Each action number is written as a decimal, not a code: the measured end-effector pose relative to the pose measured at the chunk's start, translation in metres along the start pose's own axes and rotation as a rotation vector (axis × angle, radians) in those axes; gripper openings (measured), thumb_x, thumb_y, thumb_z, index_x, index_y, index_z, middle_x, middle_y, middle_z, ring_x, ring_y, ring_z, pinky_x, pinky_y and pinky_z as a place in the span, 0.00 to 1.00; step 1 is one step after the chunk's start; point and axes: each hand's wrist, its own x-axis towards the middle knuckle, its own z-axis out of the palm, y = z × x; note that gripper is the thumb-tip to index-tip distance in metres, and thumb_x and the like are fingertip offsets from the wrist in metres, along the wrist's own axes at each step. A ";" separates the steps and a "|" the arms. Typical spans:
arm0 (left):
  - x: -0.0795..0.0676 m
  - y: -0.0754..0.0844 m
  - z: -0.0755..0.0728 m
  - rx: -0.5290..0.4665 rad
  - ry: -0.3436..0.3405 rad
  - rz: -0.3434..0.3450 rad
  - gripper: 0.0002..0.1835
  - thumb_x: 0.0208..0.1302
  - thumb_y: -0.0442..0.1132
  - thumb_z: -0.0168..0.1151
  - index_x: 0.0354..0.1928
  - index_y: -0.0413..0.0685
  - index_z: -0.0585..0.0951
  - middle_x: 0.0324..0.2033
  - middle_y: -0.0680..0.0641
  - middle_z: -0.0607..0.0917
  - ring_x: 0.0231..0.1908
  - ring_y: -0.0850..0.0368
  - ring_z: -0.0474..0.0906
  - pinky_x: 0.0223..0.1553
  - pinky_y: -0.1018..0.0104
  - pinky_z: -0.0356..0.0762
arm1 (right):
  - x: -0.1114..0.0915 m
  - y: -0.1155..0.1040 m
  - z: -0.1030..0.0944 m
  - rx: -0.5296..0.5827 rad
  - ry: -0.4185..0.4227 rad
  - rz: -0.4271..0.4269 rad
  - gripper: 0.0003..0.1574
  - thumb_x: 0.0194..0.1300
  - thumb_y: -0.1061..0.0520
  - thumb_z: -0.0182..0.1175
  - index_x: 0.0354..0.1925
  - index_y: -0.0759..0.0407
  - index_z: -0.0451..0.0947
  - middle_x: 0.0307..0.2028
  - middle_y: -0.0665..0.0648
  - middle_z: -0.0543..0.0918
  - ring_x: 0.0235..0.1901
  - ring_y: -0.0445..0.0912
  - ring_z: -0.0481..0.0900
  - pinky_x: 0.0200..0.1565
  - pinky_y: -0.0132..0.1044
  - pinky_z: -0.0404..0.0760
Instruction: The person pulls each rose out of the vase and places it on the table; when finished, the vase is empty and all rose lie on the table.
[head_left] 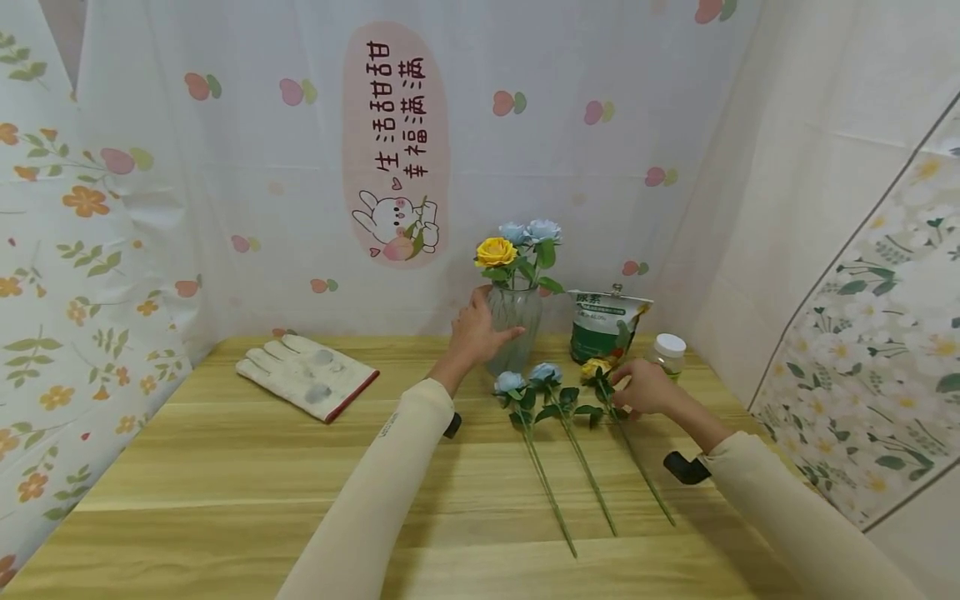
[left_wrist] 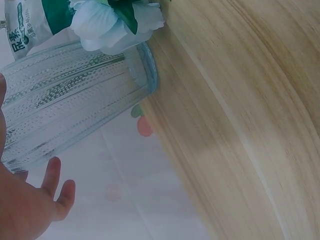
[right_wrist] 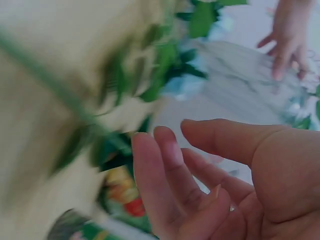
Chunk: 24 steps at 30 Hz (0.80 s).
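A clear ribbed glass vase stands upright at the back of the table, holding a yellow rose and two pale blue roses. My left hand holds its left side near the neck, thumb in front; the left wrist view shows two fingers spread off the glass. Before the vase lie two blue roses and another yellow rose, stems toward me. Beside this yellow rose hovers my right hand. In the right wrist view, a gap shows between its thumb and fingers, nothing pinched there.
A white work glove with a red cuff lies on the left of the wooden table. Behind my right hand stand a green and white clipped bag and a small white-lidded jar. Printed curtains enclose the table.
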 end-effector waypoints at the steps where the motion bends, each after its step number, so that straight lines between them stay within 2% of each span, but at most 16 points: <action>1: 0.000 0.000 0.000 0.001 -0.001 0.001 0.55 0.58 0.66 0.67 0.75 0.47 0.50 0.67 0.36 0.67 0.64 0.36 0.66 0.62 0.39 0.62 | 0.004 -0.005 -0.001 0.013 0.006 -0.004 0.22 0.65 0.65 0.61 0.54 0.78 0.75 0.30 0.62 0.85 0.23 0.56 0.85 0.30 0.48 0.84; 5: 0.000 -0.001 -0.001 0.003 -0.005 -0.004 0.55 0.58 0.66 0.67 0.75 0.46 0.50 0.67 0.35 0.67 0.64 0.35 0.66 0.62 0.39 0.62 | 0.019 -0.027 -0.005 0.033 0.045 -0.023 0.20 0.66 0.62 0.62 0.53 0.74 0.77 0.29 0.58 0.85 0.21 0.52 0.84 0.29 0.44 0.82; 7: -0.001 -0.001 -0.001 0.004 -0.008 -0.008 0.54 0.58 0.65 0.67 0.75 0.47 0.50 0.67 0.35 0.67 0.64 0.35 0.66 0.62 0.39 0.62 | 0.025 -0.038 -0.007 0.007 0.066 -0.028 0.19 0.67 0.60 0.62 0.53 0.70 0.79 0.30 0.56 0.85 0.21 0.49 0.84 0.29 0.41 0.80; 15: 0.000 0.001 -0.001 -0.001 -0.021 -0.015 0.55 0.58 0.66 0.67 0.75 0.47 0.49 0.68 0.36 0.67 0.65 0.36 0.65 0.63 0.39 0.61 | 0.042 -0.074 -0.009 0.045 0.165 -0.105 0.15 0.69 0.59 0.59 0.49 0.67 0.81 0.39 0.66 0.86 0.23 0.47 0.84 0.29 0.41 0.82; 21: -0.001 0.001 -0.001 0.002 -0.017 -0.009 0.55 0.58 0.65 0.67 0.75 0.47 0.50 0.68 0.36 0.66 0.65 0.36 0.65 0.63 0.38 0.61 | 0.053 -0.097 -0.007 0.063 0.319 -0.227 0.16 0.69 0.59 0.59 0.51 0.66 0.82 0.43 0.64 0.86 0.23 0.45 0.84 0.27 0.39 0.81; 24: -0.001 0.001 -0.001 -0.010 -0.011 -0.006 0.54 0.58 0.64 0.68 0.75 0.47 0.50 0.69 0.37 0.66 0.65 0.36 0.65 0.63 0.38 0.61 | 0.059 -0.109 -0.007 0.121 0.374 -0.290 0.17 0.69 0.60 0.59 0.52 0.66 0.81 0.46 0.63 0.85 0.25 0.45 0.84 0.26 0.38 0.80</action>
